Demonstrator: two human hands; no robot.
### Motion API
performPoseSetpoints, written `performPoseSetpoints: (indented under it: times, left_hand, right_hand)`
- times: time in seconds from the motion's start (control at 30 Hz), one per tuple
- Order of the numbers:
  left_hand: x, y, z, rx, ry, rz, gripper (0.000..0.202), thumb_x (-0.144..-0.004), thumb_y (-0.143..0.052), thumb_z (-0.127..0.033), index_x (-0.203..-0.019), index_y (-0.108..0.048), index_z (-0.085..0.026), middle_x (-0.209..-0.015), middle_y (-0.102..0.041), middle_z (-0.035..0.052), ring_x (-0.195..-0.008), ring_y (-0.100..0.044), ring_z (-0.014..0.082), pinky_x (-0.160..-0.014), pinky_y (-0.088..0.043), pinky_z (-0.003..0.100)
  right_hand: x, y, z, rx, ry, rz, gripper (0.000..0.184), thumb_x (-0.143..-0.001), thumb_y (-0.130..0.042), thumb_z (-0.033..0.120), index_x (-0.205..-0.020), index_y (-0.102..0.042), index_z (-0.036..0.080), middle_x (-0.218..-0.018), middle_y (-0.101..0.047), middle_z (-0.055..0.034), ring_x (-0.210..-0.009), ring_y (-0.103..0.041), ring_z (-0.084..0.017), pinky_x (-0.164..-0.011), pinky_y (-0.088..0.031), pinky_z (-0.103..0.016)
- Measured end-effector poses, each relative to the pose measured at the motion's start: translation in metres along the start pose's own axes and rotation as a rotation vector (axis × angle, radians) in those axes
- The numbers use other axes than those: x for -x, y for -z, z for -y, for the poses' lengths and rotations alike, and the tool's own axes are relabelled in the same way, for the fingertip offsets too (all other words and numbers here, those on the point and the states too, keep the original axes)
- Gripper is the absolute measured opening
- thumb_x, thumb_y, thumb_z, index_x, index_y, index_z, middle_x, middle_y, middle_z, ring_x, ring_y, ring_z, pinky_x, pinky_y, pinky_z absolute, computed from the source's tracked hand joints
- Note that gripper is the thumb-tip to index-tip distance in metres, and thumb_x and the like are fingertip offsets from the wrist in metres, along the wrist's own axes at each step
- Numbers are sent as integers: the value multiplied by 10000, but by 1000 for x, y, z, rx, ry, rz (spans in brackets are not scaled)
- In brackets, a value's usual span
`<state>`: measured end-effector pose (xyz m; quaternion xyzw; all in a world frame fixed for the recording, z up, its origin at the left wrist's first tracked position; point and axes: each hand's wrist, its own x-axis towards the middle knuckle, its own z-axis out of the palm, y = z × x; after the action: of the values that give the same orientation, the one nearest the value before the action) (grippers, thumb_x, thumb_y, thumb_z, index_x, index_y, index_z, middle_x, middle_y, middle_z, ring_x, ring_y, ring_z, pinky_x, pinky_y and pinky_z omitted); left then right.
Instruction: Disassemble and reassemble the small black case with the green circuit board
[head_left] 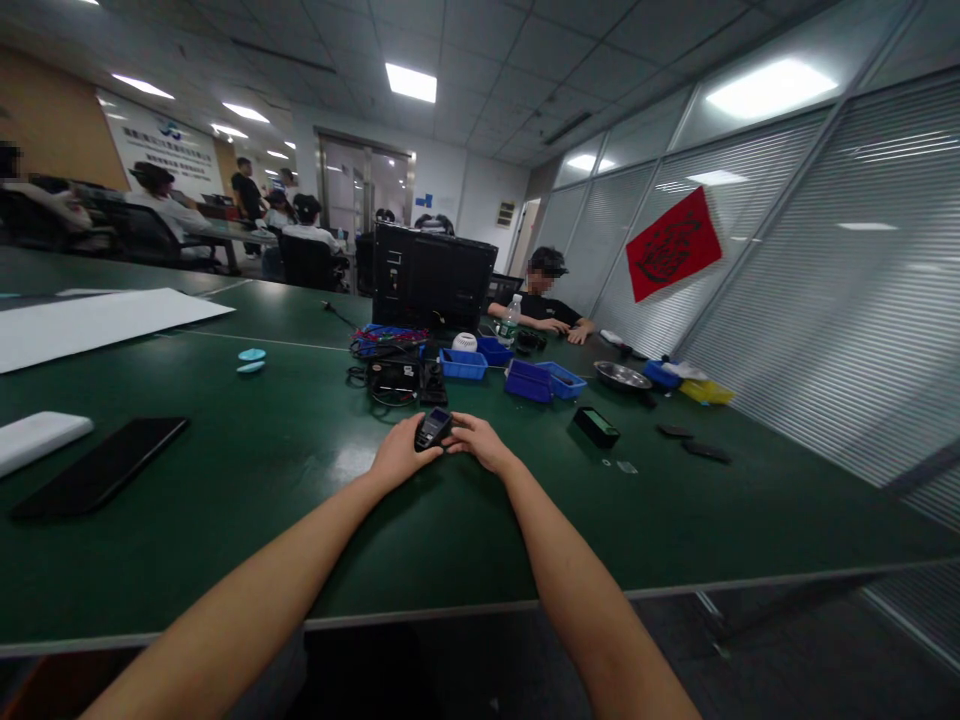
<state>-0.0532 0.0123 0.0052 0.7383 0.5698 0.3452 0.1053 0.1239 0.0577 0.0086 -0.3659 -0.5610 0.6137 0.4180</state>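
Now: small black handheld gadget with screen (433, 428), at twelve o'clock on dark green surface (300, 480).
Left hand (401, 452): fingers closed round gadget.
Right hand (480, 442): fingers touch it; grip unclear.
Progress: apparently mid-handling; gadget in hand, not put aside.

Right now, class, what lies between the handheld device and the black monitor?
Head view: black gear with coiled cables, then a blue tray of wires, between the device and the monitor.
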Motion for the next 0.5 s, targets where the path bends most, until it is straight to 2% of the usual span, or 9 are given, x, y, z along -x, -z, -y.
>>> performPoseSetpoints:
  times: [0.1,0.27,0.37,0.5]
  left_hand:
    - [1,1,-2,-8,45,16,668,-669,-602,-354,-1262,-367,-158,-1220,-512,112,-1090,-494,244,-908,-386,330]
    - [1,3,-3,30,89,21,575,-693,-558,-291,-1236,-410,-174,-1200,-536,88,-1070,-515,222,-896,-396,297]
    - [1,6,-2,38,120,21,552,-687,-561,-287,-1214,-437,-183,-1175,-555,75,-1054,-525,219,-889,-401,294]
    - [3,16,3,10,166,43,591,-684,-564,-304,-1243,-417,-182,-1180,-553,78,-1048,-529,226,-878,-407,298]
  right_hand:
    - [-4,-1,-4,20,3,-53,256,-694,-555,125,-949,-572,133,-926,-620,-81,-598,-608,-114,-502,-521,-231]
    - [-11,6,-10,224,39,-232,167,-673,-516,100,-825,-581,120,-671,-616,-31,-456,-537,-88,-370,-444,-190]
    - [-11,12,-11,313,73,-269,174,-663,-476,96,-799,-582,118,-616,-591,-7,-390,-481,-63,-344,-393,-174]
    - [-10,21,-12,402,100,-347,313,-635,-381,78,-871,-581,122,-668,-578,-5,-398,-454,-59,-353,-361,-174]
